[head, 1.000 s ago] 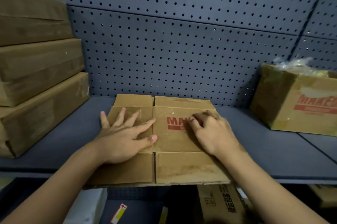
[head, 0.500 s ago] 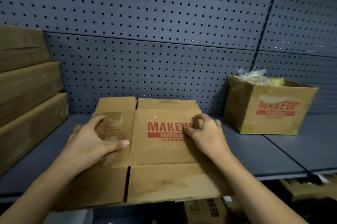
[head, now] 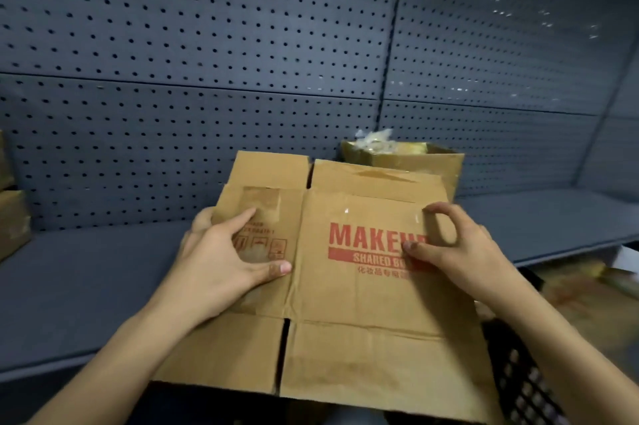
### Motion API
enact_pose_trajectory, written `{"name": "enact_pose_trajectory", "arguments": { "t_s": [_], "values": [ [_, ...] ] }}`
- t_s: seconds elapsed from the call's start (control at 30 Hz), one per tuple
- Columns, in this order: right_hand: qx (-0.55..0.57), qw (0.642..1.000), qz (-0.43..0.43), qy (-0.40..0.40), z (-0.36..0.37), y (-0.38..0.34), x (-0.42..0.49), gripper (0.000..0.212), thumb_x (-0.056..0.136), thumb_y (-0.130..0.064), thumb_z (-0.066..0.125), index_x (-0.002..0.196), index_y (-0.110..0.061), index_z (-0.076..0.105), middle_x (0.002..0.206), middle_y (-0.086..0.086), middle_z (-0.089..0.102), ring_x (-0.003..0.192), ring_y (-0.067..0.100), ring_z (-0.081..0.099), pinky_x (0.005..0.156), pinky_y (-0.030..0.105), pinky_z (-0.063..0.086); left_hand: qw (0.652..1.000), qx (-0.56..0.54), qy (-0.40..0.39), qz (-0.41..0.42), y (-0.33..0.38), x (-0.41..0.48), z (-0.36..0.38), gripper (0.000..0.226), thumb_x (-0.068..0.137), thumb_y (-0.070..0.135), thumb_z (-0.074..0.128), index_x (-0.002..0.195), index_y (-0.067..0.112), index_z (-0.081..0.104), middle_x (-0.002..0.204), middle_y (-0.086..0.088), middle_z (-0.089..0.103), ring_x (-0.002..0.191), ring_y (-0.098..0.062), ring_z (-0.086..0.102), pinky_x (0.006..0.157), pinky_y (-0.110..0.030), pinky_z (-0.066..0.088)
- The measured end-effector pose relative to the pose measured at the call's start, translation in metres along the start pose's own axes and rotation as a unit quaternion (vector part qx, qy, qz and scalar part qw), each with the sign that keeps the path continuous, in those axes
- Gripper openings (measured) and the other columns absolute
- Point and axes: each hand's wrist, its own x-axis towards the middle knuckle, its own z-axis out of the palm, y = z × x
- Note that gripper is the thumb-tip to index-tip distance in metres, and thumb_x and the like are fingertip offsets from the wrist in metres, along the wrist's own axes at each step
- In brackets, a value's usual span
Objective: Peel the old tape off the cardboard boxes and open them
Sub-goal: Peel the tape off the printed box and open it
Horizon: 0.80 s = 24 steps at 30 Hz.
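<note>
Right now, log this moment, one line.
flattened box: held | left hand: grips left edge | right hand: grips right edge

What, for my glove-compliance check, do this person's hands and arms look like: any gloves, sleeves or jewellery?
The left hand and right hand are bare: no gloves, no rings visible. The left forearm and right forearm are uncovered down to the frame's edge, with no sleeve, watch or bracelet in view. The nails that show look short.

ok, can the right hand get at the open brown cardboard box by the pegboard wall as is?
Probably not: the right hand pinches the flattened brown cardboard box with red print, which sits in front of the open brown cardboard box, hiding most of it. Its right side looks free.
</note>
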Motion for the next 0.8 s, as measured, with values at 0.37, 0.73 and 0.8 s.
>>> {"name": "enact_pose_trajectory", "arguments": {
  "t_s": [0.37, 0.73, 0.8],
  "values": [
    [-0.04, 0.972, 0.216, 0.086, -0.119, 0.188, -0.098, 0.063, 0.074, -0.058, 0.076, 0.114, -0.05, 0.029, 0.112, 0.014, 0.053, 0.092, 0.031, 0.059, 0.082, 0.047, 0.055, 0.963, 0.028, -0.189, 0.19, 0.128, -0.001, 0.186, 0.108, 0.061, 0.074, 0.075, 0.152, 0.046, 0.025, 0.16, 0.006, 0.011, 0.147, -0.028, 0.017, 0.118, -0.051, 0.027],
    [-0.031, 0.914, 0.394, 0.089, -0.114, 0.327, -0.191, 0.067, 0.071, -0.064, 0.075, 0.115, -0.046, 0.028, 0.114, 0.019, 0.057, 0.09, 0.032, 0.064, 0.073, 0.039, 0.055, 0.903, 0.066, -0.31, 0.288, 0.152, -0.046, 0.349, 0.099, 0.064, 0.069, 0.077, 0.15, 0.042, 0.036, 0.159, 0.022, -0.015, 0.138, -0.018, -0.001, 0.119, -0.055, 0.015],
    [-0.039, 0.904, 0.42, 0.067, -0.102, 0.34, -0.197, 0.066, 0.075, -0.064, 0.072, 0.119, -0.045, 0.027, 0.118, 0.021, 0.054, 0.092, 0.033, 0.062, 0.079, 0.043, 0.057, 0.894, 0.08, -0.337, 0.286, 0.146, -0.051, 0.371, 0.094, 0.068, 0.067, 0.076, 0.149, 0.041, 0.039, 0.161, 0.017, -0.008, 0.139, -0.017, -0.003, 0.118, -0.053, 0.013]
  ]
}}
